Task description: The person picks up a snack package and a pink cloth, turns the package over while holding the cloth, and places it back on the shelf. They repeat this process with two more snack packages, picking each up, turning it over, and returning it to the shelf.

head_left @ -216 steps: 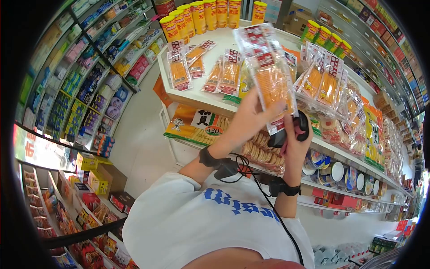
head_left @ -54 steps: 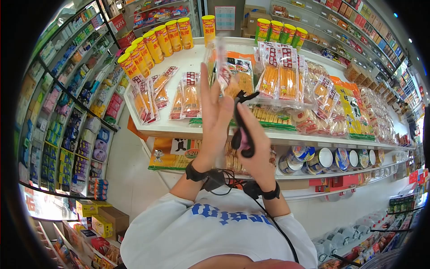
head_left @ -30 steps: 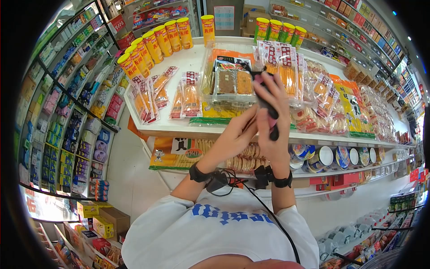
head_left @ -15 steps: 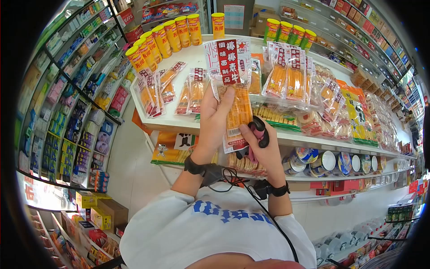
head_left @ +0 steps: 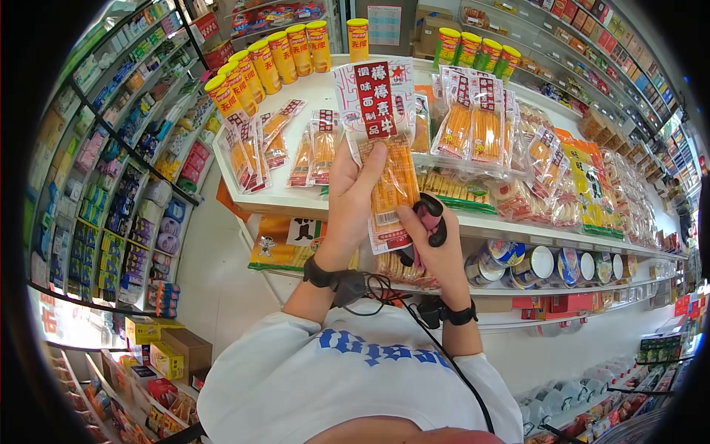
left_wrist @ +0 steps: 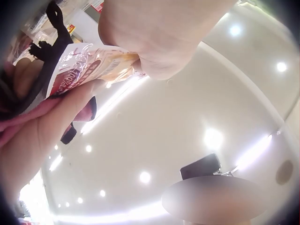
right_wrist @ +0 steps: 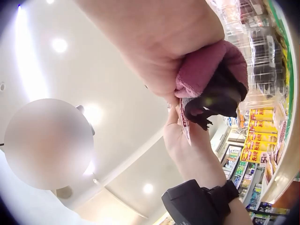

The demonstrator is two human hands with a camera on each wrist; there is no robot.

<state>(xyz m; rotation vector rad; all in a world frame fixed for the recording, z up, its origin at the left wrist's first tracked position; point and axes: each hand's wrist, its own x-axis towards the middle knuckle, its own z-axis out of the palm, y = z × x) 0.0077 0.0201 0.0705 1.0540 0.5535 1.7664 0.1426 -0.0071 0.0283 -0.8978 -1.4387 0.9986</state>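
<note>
A clear-and-red packet of orange snack sticks point(head_left: 396, 177) is held upright in front of my chest, its printed front towards the head camera. My left hand point(head_left: 350, 203) grips its left edge, thumb lying across the front. At the lower right corner my right hand point(head_left: 439, 255) pinches it with the thumb on top. That same hand also holds a black-edged pink cloth piece point(right_wrist: 201, 70) with a strap, seen best in the right wrist view. In the left wrist view the packet point(left_wrist: 89, 65) runs between both hands. The fingers behind it are hidden in the head view.
Similar packets point(head_left: 248, 159) lie on the white display counter point(head_left: 296, 194), and more stand in a clear plastic box point(head_left: 477, 159). Yellow-lidded cans point(head_left: 296, 50) line its back edge. Below are large cracker bags point(head_left: 285, 244) and tubs point(head_left: 540, 264). Stocked shelves point(head_left: 111, 192) stand left.
The packet was edge-on and blurred 1.8 s ago, then out of sight behind the hands. It came up facing the camera half a second ago and has hardly moved since.
</note>
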